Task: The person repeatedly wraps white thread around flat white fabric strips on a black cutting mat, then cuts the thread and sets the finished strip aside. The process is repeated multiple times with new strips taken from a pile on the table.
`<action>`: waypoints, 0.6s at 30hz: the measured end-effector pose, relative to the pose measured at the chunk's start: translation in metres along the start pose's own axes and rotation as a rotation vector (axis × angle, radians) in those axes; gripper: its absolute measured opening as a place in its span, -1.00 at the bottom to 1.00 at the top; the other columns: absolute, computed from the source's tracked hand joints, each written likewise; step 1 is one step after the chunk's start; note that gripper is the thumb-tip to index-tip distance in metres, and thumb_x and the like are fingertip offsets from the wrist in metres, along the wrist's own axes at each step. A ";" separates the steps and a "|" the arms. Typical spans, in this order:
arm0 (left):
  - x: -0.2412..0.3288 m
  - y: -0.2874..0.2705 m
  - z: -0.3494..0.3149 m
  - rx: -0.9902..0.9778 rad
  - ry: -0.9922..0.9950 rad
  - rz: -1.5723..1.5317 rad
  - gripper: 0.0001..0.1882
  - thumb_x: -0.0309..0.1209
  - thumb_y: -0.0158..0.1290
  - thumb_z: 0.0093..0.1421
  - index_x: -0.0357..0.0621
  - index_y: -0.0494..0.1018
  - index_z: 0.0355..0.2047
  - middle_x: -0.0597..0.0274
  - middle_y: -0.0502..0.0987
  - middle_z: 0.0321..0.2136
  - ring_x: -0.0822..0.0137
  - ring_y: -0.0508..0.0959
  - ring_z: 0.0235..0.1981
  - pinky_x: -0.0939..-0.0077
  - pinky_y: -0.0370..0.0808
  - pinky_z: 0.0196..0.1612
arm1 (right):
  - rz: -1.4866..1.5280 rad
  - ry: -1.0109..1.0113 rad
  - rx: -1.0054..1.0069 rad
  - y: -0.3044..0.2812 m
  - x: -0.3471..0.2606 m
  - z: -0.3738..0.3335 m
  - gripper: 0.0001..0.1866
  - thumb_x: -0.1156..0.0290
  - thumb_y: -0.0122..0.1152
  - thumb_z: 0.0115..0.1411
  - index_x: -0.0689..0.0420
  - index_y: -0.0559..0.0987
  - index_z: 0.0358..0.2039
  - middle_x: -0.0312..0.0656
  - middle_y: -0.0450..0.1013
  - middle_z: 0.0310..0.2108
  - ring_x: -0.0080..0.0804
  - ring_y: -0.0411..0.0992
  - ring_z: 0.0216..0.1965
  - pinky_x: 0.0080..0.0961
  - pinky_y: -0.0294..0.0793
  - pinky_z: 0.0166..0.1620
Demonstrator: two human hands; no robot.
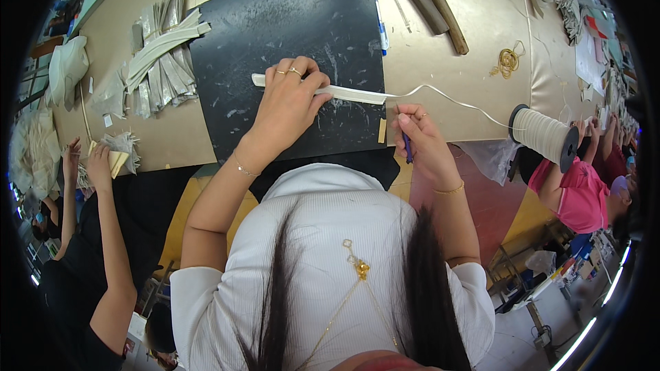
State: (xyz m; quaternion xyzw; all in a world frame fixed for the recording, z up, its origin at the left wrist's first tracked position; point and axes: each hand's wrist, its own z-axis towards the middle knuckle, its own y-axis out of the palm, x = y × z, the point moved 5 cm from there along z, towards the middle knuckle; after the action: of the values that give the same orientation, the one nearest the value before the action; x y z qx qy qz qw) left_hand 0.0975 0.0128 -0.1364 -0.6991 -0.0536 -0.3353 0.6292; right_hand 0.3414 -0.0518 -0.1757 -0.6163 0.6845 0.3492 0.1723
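A narrow white fabric strip point(356, 95) lies across a black cutting mat point(289, 20). My left hand point(292, 99) is closed over it, fingers bent and pressing it against the mat. From the strip's right end a thin white tape point(450, 98) curves away to a spool point(540, 130) of the same tape. Just below that right end, near the mat's front right corner, my right hand point(423, 137) grips a slim tool with a purple-blue handle point(408, 148). Its tip is mostly hidden by my fingers, so I cannot make out its exact kind.
Bundles of grey-white strips point(161, 55) lie left of the mat. Two brown rods point(440, 7) rest at the back right, and a coil of yellowish cord point(507, 62) sits nearby. A person at left holds a yellowish piece point(117, 160); people in pink point(577, 192) and red are at right.
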 end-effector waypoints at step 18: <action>0.002 -0.001 -0.002 -0.275 -0.251 -0.500 -0.81 -0.38 0.26 0.20 -0.16 0.66 -0.19 0.24 0.51 -0.42 0.33 0.50 -0.38 0.43 0.41 -0.31 | 0.056 -0.216 0.057 0.019 -0.013 0.018 -0.74 0.29 0.17 0.43 0.12 0.42 0.00 -0.37 0.34 -0.40 -0.71 0.29 -0.51 -0.72 0.27 -0.55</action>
State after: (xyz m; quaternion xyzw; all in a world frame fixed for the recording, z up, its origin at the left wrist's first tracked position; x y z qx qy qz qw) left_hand 0.0982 0.0100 -0.1345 -0.7788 -0.2553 -0.3946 0.4155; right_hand 0.3216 -0.0298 -0.1748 -0.5505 0.6887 0.3984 0.2527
